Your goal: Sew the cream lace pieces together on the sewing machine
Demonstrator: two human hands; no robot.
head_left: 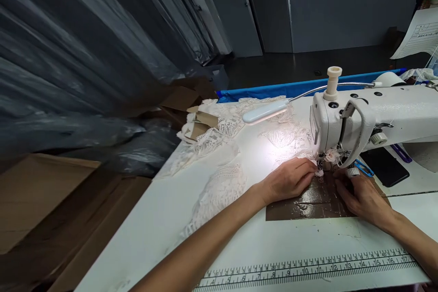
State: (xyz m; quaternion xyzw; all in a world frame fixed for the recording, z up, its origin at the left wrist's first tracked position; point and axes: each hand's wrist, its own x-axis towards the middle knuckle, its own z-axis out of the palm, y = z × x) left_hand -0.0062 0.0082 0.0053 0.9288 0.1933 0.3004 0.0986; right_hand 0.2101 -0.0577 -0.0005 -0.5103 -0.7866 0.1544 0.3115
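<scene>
At the needle end of a white sewing machine, my left hand has its fingertips pressed together at the presser foot. They pinch a small pale piece of fabric, mostly hidden by the fingers and the machine head. My right hand is just right of the foot with its fingers curled, and its fingertips go out of sight under the machine head. Whatever they grip cannot be made out. Beneath both hands lies a shiny brown sheet on the white table. A pale gathered bit hangs beside the needle area.
White lace spreads over the table left of the machine. A lit lamp shines there. A black phone and blue-handled snips lie right of the needle. A ruler strip runs along the front edge; cardboard boxes stand at left.
</scene>
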